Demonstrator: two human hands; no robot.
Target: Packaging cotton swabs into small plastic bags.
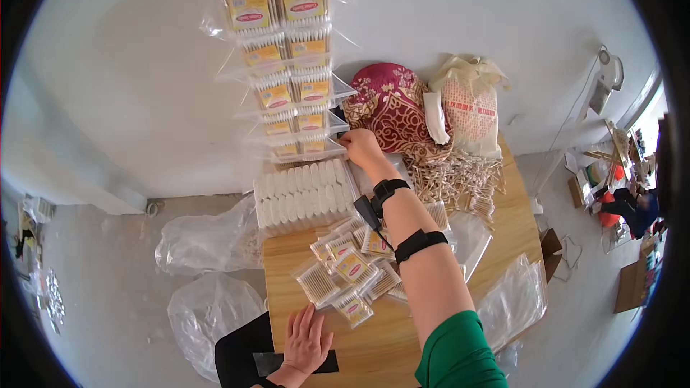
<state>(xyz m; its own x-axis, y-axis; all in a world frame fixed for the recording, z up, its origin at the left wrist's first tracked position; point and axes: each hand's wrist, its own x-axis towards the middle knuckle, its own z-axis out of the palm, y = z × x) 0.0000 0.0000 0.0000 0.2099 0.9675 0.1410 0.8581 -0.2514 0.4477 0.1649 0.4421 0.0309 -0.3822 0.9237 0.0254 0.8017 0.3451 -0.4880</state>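
Note:
My right hand (363, 149) reaches to the far side of the table, its fingers closed on the edge of a clear plastic bag (312, 146) of cotton swab packs. That bag belongs to a tall stack of similar bags (302, 0) rising by the wall, each with yellow-labelled packs. Below it sits a clear bag of white-ended swab bundles (305, 190) in rows. My left hand (307, 339) lies flat on the near left table edge, fingers spread, holding nothing. Just beyond its fingertips is a loose pile of small cotton swab packs (354, 267), partly hidden by my right forearm.
Loose swabs (460, 183) are heaped at the back right of the wooden table (514, 208), before a maroon patterned cloth (388, 104) and a full whitish sack (468, 111). Clear plastic bags (514, 291) lie at the right edge; others (208, 237) sit left. A person (636, 208) is far right.

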